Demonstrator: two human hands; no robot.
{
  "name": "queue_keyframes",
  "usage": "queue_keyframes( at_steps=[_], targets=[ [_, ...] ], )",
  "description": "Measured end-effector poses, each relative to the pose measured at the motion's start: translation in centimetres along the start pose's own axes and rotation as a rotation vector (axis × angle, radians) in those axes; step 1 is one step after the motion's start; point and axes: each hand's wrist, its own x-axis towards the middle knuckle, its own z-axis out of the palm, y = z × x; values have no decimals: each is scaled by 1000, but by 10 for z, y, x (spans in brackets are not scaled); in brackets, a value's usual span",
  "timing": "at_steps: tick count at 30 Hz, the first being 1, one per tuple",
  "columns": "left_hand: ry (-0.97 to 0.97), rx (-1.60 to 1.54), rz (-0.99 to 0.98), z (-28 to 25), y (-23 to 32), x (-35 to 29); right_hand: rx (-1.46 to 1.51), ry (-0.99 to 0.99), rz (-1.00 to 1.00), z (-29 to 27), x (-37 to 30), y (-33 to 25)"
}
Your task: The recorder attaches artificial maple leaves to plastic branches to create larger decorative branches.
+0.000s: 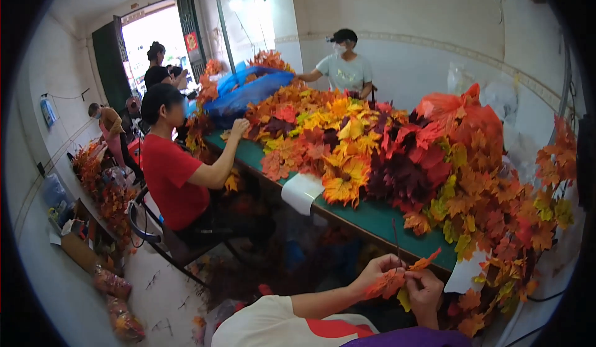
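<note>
Near the green table's front edge, my left hand and my right hand are close together with fingers pinched. Between them is an artificial maple leaf sprig with orange and some yellow leaves. My left fingers grip it by its thin dark stem, which points up. My right fingertips pinch it close by; the exact spot they hold is hidden. Just beyond my hands lies a long heap of artificial maple leaves in yellow, orange, red and dark purple. More orange and yellow leaf sprigs spill over the table's right end.
The green table runs away to the far left, with a white sheet over its edge. A red bag and a blue bag rest among the leaves. A person in red sits at left; another sits across.
</note>
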Motion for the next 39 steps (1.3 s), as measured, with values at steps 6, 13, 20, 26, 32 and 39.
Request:
queue_keyframes(
  at_steps=[6,13,20,26,32,39],
  targets=[
    [-9,-72,11,0,-3,-2,66,-12,66,1,-1,-1],
    [-12,-92,-13,-6,-12,0,59,3,77,3,-3,2],
    [23,-25,-55,-4,-14,1,-127,-49,-6,-2,2,2],
    [2,-140,-162,-4,-15,1,46,-38,150,-1,-4,12],
    [51,-198,-198,0,-16,1,206,-19,304,3,0,16],
    [57,-177,-207,5,23,40,446,-53,414,8,49,36]
  ],
)
